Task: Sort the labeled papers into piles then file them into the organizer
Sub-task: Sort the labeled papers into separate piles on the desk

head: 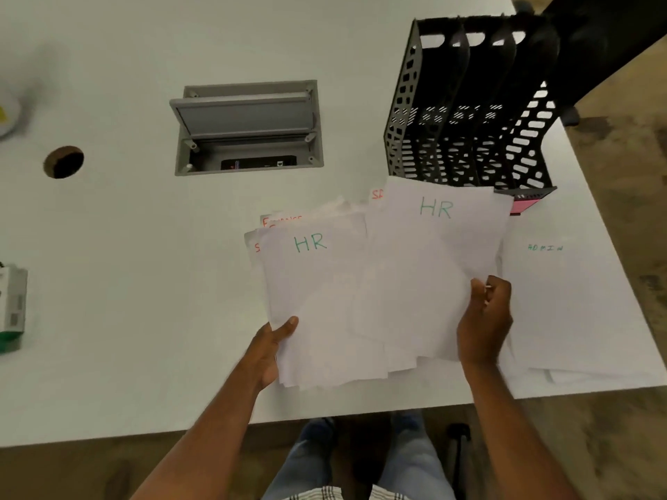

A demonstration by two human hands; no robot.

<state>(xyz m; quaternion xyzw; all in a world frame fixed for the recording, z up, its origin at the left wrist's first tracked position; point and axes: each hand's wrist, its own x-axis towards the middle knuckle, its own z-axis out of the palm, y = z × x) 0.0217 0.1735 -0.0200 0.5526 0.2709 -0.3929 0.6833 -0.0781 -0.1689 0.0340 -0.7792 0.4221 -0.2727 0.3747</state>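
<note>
My left hand grips the lower left corner of a stack of white papers; its top sheet reads "HR" in green, and red lettering peeks out from sheets beneath. My right hand pinches the right edge of a single sheet marked "HR", lifted and overlapping the stack. On the table to the right lies a pile topped by a sheet marked "ADMIN". The black mesh organizer with several upright slots stands at the back right.
A grey cable box with its lid open is set into the white table. A round grommet hole lies at left. A green and white box sits at the left edge. The table's near edge crosses above my knees.
</note>
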